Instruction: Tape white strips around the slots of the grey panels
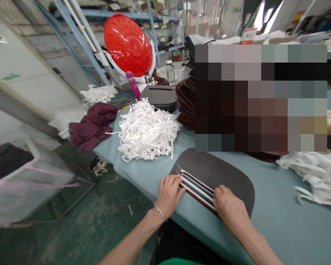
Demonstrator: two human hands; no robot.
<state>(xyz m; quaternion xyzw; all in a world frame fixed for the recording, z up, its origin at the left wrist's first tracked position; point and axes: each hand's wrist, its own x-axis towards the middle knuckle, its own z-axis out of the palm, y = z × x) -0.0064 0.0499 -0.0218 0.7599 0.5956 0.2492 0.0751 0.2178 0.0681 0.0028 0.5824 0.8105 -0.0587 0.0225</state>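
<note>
Our left hand (168,193) and right hand (233,206) are well apart in the head view, one at each end of a long, dark red piece (199,191). Our left hand touches the left end, but we cannot tell if it pinches or only presses. Our right hand is bent and looks closed on the right end, though its fingertips are hidden. White bands (204,197) run along the piece. It lies on the near side of a dark mat (217,169), which is flat on the tabletop (287,217).

We think the piece could go crooked if one hand pulls more than the other. It could bend in the middle too, as neither of our hands is there. If we push hard, the mat might slide and take the piece with it. The tabletop's edge is near us, so a tug our way could bring the mat over it. Our bracelet (160,211) might catch the piece if our left wrist dips low. If our left arm swings out, it may brush the white heap (147,132) and spill some of it.
</note>
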